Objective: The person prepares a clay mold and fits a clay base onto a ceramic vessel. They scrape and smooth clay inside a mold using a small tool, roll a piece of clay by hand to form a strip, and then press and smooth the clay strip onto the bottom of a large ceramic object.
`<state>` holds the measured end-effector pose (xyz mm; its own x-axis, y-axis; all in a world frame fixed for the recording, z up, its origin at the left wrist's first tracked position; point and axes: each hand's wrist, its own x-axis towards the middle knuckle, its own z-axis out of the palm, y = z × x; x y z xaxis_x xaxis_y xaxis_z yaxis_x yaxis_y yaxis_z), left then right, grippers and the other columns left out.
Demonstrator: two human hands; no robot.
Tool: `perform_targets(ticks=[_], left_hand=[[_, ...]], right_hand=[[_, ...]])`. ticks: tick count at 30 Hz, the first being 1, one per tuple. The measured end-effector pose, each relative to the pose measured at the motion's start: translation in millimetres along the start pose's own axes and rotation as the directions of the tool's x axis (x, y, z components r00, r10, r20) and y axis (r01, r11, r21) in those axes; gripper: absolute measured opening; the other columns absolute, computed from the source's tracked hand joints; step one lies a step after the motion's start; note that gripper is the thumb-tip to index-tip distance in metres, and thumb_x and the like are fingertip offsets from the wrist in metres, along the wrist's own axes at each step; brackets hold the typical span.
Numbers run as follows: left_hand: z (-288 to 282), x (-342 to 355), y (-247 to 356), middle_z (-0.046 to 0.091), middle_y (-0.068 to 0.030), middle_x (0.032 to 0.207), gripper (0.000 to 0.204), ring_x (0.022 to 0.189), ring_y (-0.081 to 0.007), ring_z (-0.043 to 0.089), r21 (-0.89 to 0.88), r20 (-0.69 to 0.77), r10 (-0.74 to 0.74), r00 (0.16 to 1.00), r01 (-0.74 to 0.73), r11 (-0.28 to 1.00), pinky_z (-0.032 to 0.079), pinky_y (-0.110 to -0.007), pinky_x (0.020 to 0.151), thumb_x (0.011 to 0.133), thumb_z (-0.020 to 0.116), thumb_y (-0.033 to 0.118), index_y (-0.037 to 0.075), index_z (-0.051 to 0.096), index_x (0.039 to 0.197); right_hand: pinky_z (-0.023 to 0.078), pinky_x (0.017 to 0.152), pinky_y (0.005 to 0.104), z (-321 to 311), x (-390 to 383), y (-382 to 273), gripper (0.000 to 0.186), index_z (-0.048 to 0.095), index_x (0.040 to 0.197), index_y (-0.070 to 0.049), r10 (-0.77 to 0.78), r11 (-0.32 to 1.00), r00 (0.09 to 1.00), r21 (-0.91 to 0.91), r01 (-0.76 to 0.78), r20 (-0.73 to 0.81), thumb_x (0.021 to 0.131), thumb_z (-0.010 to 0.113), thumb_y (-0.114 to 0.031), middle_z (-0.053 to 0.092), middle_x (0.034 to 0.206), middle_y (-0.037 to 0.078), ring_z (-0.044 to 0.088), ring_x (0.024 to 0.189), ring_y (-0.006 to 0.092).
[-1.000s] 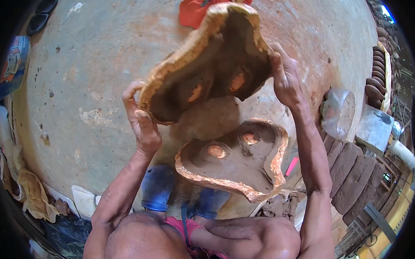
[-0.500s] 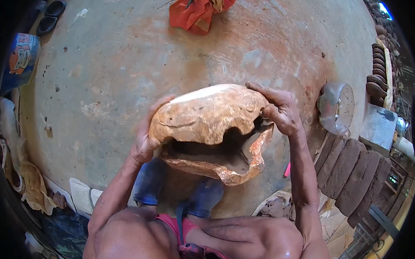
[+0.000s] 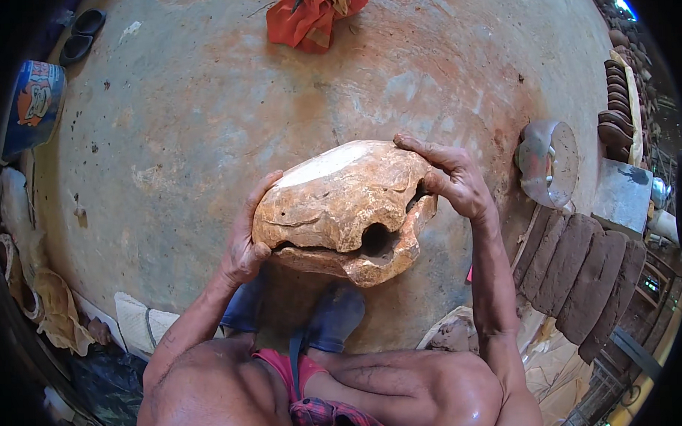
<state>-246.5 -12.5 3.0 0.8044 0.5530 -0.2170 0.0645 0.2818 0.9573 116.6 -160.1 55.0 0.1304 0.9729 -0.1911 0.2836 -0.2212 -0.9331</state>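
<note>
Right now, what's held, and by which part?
The upper tan shell: left hand on its left end, right hand on its right end.

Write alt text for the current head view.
Bare left hand and right hand grip a tan two-part mold, its halves nearly closed, a dark hole between them. Brown slabs lie at right, a red cloth on the floor ahead.

L hand (image 3: 244, 235) & R hand (image 3: 461, 180) both gripping, held fwd.
From here: L thumb (image 3: 260, 251) on nr side, fingers (image 3: 267, 183) on far; R reaches a bit farther, thumb (image 3: 435, 182) & fingertips (image 3: 404, 141) pinching. L forearm (image 3: 198, 312) slants in, R forearm (image 3: 494, 275) almost straight; knees (image 3: 471, 385) bent, apart.
</note>
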Motion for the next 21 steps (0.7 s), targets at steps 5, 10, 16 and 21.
perform_targets(ticks=[5,10,16,21], left_hand=[[11.3,-5.3,-8.4,0.034,-0.0223,0.169,0.135,0.156,-0.0328,0.034,-0.026,-0.102,0.079,0.992,-0.082,0.996,0.030,-0.047,0.127,0.075,0.068,0.092,0.001,0.028,0.167],[16.7,-10.2,-32.3,0.037,-0.0296,0.165,0.141,0.154,-0.0416,0.037,0.149,-0.191,0.392,0.900,-0.368,0.918,0.033,-0.055,0.125,0.065,0.079,0.089,0.002,0.032,0.165],[2.9,1.7,-33.2,0.045,-0.0324,0.156,0.135,0.145,-0.0462,0.048,0.401,0.047,0.614,0.788,-0.578,0.710,0.043,-0.056,0.119,0.057,0.098,0.069,0.004,0.038,0.159],[4.0,5.5,-18.2,0.051,-0.0318,0.150,0.128,0.136,-0.0466,0.056,0.621,0.151,0.647,0.747,-0.581,0.526,0.052,-0.057,0.109,0.058,0.102,0.060,0.006,0.039,0.155]], right_hand=[[0.039,0.123,0.0451,22.3,-9.8,10.8,0.081,0.066,0.142,0.003,-0.027,0.995,0.989,0.088,0.040,-0.143,0.098,0.063,-0.064,0.066,0.145,0.022,0.056,0.144,0.0340],[0.035,0.124,0.0500,50.4,-3.9,37.5,0.102,0.069,0.132,0.009,-0.200,0.961,0.907,0.107,0.255,-0.371,0.101,0.032,-0.082,0.069,0.137,0.024,0.056,0.140,0.0389],[0.048,0.112,0.0447,68.2,-1.3,48.9,0.104,0.073,0.123,0.010,-0.096,0.882,0.865,0.361,0.304,-0.493,0.103,0.029,-0.082,0.072,0.128,0.025,0.064,0.127,0.0332],[0.054,0.104,0.0430,70.2,-2.0,54.5,0.105,0.074,0.119,0.011,-0.069,0.872,0.835,0.374,0.317,-0.547,0.103,0.028,-0.082,0.075,0.118,0.024,0.071,0.113,0.0313]])
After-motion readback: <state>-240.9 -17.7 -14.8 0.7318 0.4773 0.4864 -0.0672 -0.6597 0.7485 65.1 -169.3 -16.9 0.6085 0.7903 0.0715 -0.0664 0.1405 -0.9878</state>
